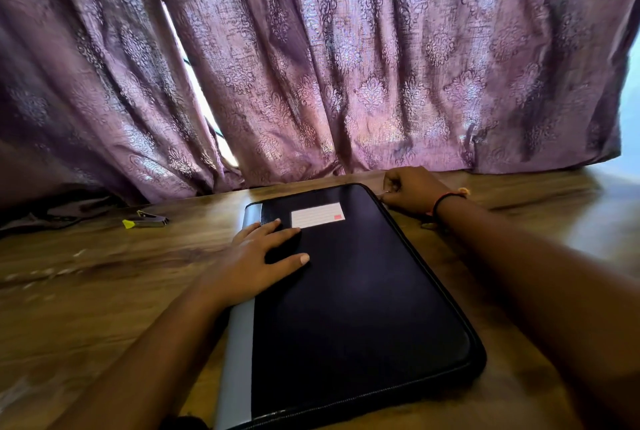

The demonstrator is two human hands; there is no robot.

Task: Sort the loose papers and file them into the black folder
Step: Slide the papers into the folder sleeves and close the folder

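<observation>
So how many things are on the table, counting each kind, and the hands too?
Black folder: 1
Yellow-tipped tool: 1
Hands: 2, left hand flat on the folder, right hand pinching its zip pull
Total: 4

Thin black cord bracelet

The black folder has a matt, finely grained cover, either cloth or leatherette, with a stitched rim. Its grey spine strip is smooth with a dull sheen, and its label is lined paper. The zip pull glints like metal. The bench is wood-grained and softly glossy. The purple curtain is woven cloth with a shiny embossed pattern.
</observation>
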